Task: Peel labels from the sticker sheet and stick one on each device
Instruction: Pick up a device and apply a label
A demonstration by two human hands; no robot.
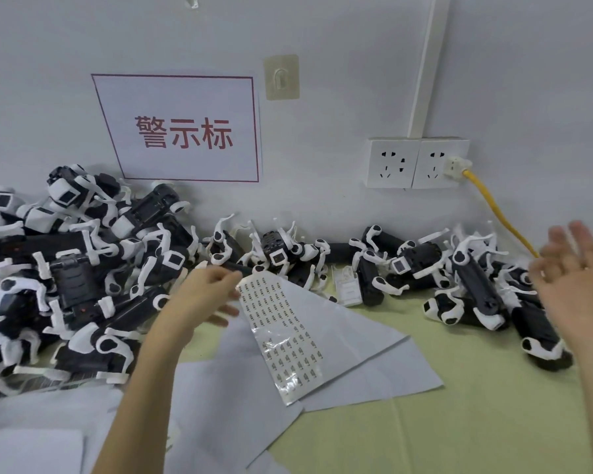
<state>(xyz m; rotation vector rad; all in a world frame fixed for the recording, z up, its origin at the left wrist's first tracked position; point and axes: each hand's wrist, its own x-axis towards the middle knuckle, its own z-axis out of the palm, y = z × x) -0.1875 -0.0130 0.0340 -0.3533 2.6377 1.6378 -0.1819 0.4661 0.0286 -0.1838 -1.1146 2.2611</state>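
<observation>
A long sticker sheet (281, 331) with several small printed labels lies across grey paper sheets in the middle of the table. My left hand (208, 290) pinches its far upper corner and lifts that end. A big heap of black-and-white devices (79, 268) fills the left side. More black-and-white devices (473, 285) lie along the wall to the right. My right hand (575, 275) hovers blurred above the right-hand devices with fingers spread, holding nothing.
Grey paper sheets (363, 364) overlap on the green tabletop (459, 436). On the wall hang a red-framed sign (182, 131), a stick-on hook (281, 78) and a double socket (415, 162) with a yellow cable (500, 213) running down to the right.
</observation>
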